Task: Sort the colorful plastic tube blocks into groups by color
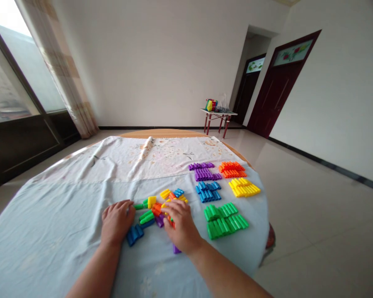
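Note:
A mixed heap of short coloured plastic tubes lies between my hands, with an orange piece (157, 209), green pieces (147, 217), a yellow piece (152, 202) and dark blue pieces (134, 235). At the heap's left edge, my left hand (117, 219) rests on the cloth, fingers loosely bent and close to a green piece (139, 206). Over the right side of the heap is my right hand (182, 225), its thumb and fingers apart. Bits of orange and green show under its palm. A purple piece (176, 249) lies below that wrist.
Right of the heap, tubes lie grouped by colour: purple (205, 174), orange (232, 169), blue (208, 192), yellow (244, 188) and green (226, 221). A light cloth (65, 215) covers the round table. A small table (219, 112) holding bags stands by the far wall.

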Motion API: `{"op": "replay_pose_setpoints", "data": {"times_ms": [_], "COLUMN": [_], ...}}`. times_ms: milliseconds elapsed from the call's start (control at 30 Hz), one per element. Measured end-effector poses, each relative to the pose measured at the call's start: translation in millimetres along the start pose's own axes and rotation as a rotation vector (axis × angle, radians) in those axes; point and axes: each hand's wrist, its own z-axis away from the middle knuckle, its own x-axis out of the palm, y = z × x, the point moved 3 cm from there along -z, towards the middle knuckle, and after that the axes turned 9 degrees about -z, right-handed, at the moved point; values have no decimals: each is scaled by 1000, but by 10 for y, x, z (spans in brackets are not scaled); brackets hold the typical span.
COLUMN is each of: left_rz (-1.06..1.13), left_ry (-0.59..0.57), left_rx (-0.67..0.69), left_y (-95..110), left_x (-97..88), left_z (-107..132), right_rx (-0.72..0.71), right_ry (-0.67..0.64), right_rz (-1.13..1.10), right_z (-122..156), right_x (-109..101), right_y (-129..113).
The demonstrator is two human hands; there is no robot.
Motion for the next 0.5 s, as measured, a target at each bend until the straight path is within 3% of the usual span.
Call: {"op": "replay_pose_setpoints", "data": {"times_ms": [133,267,500], "left_rz": [7,18,70], "left_ry": [-20,-45,-47], "left_rx": [65,91,76], "left_y": [71,103,37], "left_x": [-22,-27,21], "left_z": [1,-2,-10], "right_rx": [-70,-46,110], "right_ry": [-167,-258,-23], "right_rz": [40,52,-21], "right_z": [-118,-147,-127], "right_x": [222,370,63], "right_y": [-69,11,170]}}
